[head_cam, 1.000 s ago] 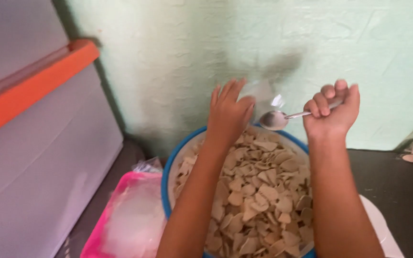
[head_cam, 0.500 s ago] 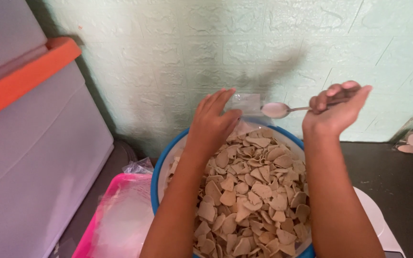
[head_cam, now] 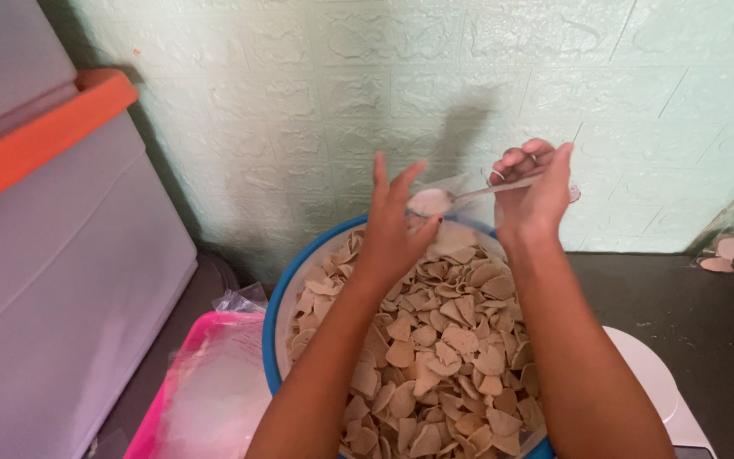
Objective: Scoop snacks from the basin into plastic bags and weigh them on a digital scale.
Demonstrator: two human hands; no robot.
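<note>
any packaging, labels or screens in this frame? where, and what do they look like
Clear plastic bag: held up between the left hand and the right hand, by the spoon; thin, transparent, unprinted.
Clear plastic bags: in the pink tray, lower left; crumpled, see-through.
Small clear bag of chips: far right by the wall.
No labels or screens visible.

A clear plastic bag [head_cam: 456, 191] hangs at the upper middle of the frame, just above the far rim of the bowl, thin and see-through, its edges hard to trace against the pale green wall; a pink tray [head_cam: 182, 374] at the lower left holds a heap of crumpled clear plastic bags [head_cam: 214, 399], whitish and glossy; a small clear packet of pale chips [head_cam: 728, 253] lies at the right edge; no labels, signs or screens show.
</note>
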